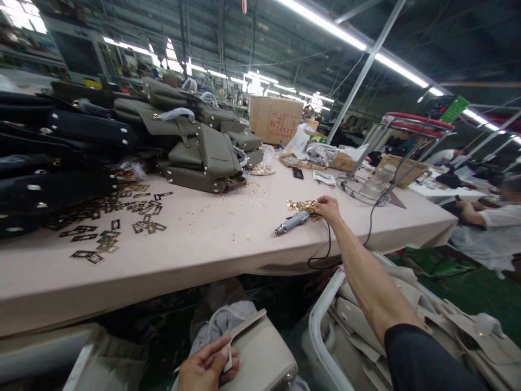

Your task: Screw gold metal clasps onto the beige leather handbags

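Note:
My left hand (209, 365) is closed on the strap or flap edge of a beige handbag (260, 353) low in front of me, below the table edge. Out over the table reaches my right hand (328, 208), its fingers pinched at a pile of gold metal fittings (300, 206). Whether a piece is between those fingertips is too small to make out. Just left of that hand lies a grey electric screwdriver (291, 222), its black cord trailing over the table's front edge.
Dark frame-shaped metal pieces (108, 239) lie scattered on the pink-covered table (211, 244). Black handbags (81, 136) and olive handbags (211, 155) are heaped behind. A wire stand (366, 179) rises at right. Beige bags fill a white-railed cart (325, 320). Another person (488, 217) sits far right.

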`<state>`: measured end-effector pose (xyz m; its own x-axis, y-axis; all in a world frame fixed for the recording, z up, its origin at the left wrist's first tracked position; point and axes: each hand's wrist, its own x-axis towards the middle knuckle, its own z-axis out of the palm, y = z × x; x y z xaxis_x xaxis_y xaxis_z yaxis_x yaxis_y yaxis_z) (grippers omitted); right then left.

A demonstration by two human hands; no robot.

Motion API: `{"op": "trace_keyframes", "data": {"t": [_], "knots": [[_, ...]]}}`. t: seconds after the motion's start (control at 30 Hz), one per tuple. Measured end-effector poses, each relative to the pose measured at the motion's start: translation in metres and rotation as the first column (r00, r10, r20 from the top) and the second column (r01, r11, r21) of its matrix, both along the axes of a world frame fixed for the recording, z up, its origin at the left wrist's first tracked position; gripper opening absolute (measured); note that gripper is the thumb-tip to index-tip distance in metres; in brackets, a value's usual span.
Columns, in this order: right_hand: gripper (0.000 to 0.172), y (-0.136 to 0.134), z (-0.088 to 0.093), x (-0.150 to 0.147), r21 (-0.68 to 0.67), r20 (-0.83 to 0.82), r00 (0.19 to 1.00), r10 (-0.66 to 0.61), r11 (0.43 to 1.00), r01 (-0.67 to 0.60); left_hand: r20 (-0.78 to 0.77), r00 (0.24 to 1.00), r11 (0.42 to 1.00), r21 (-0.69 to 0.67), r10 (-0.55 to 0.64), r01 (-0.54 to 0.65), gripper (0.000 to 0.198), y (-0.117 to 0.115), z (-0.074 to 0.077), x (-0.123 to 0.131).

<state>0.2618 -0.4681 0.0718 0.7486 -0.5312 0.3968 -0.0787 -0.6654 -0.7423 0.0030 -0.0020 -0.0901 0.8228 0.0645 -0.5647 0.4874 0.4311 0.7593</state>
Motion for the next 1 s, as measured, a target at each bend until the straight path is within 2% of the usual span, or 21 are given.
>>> {"op": "trace_keyframes", "data": {"t": [0.1, 0.2, 0.27, 0.37, 0.43, 0.5, 0.57, 0.63, 0.67, 0.7, 0.77, 0.83, 0.87, 0.93, 1.0], "knots": [[0.028, 0.011, -0.007, -0.025, 0.014, 0.104, 0.994, -0.044, 0.999, 0.042, -0.009, 1.0, 1.0, 0.002, -0.015, 0.015, 0.055, 0.0, -0.001, 0.001], [0.037, 0.033, -0.027, -0.056, 0.028, 0.186, 0.98, 0.07, 0.997, -0.077, -0.03, 0.997, 0.997, -0.01, -0.073, 0.073, 0.059, 0.002, -0.004, 0.003], [0.039, 0.048, -0.041, -0.075, 0.004, 0.147, 0.977, 0.154, 0.988, -0.157, -0.02, 0.994, 0.994, -0.008, -0.109, 0.108, 0.058, 0.003, -0.006, 0.003], [0.027, 0.059, -0.052, -0.096, -0.118, 0.027, 0.994, 0.101, 0.988, -0.098, -0.003, 0.991, 0.991, 0.019, -0.133, 0.133, 0.056, 0.004, -0.009, 0.002], [0.02, 0.058, -0.05, -0.105, -0.214, -0.027, 0.999, 0.047, 0.975, -0.052, 0.0, 0.99, 0.99, 0.03, -0.14, 0.14, 0.056, 0.005, -0.011, 0.002], [0.021, 0.057, -0.042, -0.114, -0.267, -0.088, 0.995, 0.036, 0.962, -0.059, 0.002, 0.99, 0.989, 0.032, -0.142, 0.142, 0.057, 0.005, -0.013, 0.004], [0.023, 0.064, -0.035, -0.123, -0.215, -0.105, 0.992, 0.073, 0.972, -0.095, -0.003, 0.992, 0.991, 0.036, -0.128, 0.128, 0.057, 0.003, -0.013, 0.007], [0.023, 0.086, -0.033, -0.136, -0.018, -0.056, 0.982, 0.182, 0.983, -0.184, -0.011, 0.994, 0.993, 0.045, -0.105, 0.105, 0.055, -0.001, -0.01, 0.007], [0.027, 0.103, -0.035, -0.144, 0.117, -0.025, 0.963, 0.269, 0.957, -0.265, -0.012, 0.995, 0.994, 0.047, -0.095, 0.095, 0.053, -0.003, -0.007, 0.006], [0.034, 0.124, -0.039, -0.152, 0.251, 0.006, 0.931, 0.365, 0.901, -0.354, -0.011, 0.996, 0.995, 0.044, -0.087, 0.087, 0.051, -0.005, -0.004, 0.005], [0.044, 0.169, -0.052, -0.171, 0.468, 0.045, 0.842, 0.537, 0.733, -0.493, -0.004, 0.997, 0.997, 0.02, -0.076, 0.076, 0.045, -0.008, 0.001, 0.001], [0.041, 0.214, -0.07, -0.19, 0.615, 0.043, 0.758, 0.651, 0.58, -0.534, 0.002, 0.997, 0.997, -0.026, -0.075, 0.075, 0.039, -0.007, 0.002, -0.002], [0.037, 0.234, -0.08, -0.199, 0.668, 0.03, 0.726, 0.687, 0.526, -0.526, 0.002, 0.997, 0.996, -0.046, -0.082, 0.082, 0.037, -0.006, 0.0, -0.003], [0.032, 0.267, -0.1, -0.212, 0.736, -0.021, 0.672, 0.741, 0.466, -0.491, 0.003, 0.996, 0.994, -0.069, -0.09, 0.09, 0.034, -0.002, -0.004, -0.006], [0.032, 0.291, -0.117, -0.222, 0.76, -0.083, 0.633, 0.77, 0.459, -0.459, 0.013, 0.995, 0.992, -0.076, -0.103, 0.104, 0.033, 0.003, -0.007, -0.009]]}}
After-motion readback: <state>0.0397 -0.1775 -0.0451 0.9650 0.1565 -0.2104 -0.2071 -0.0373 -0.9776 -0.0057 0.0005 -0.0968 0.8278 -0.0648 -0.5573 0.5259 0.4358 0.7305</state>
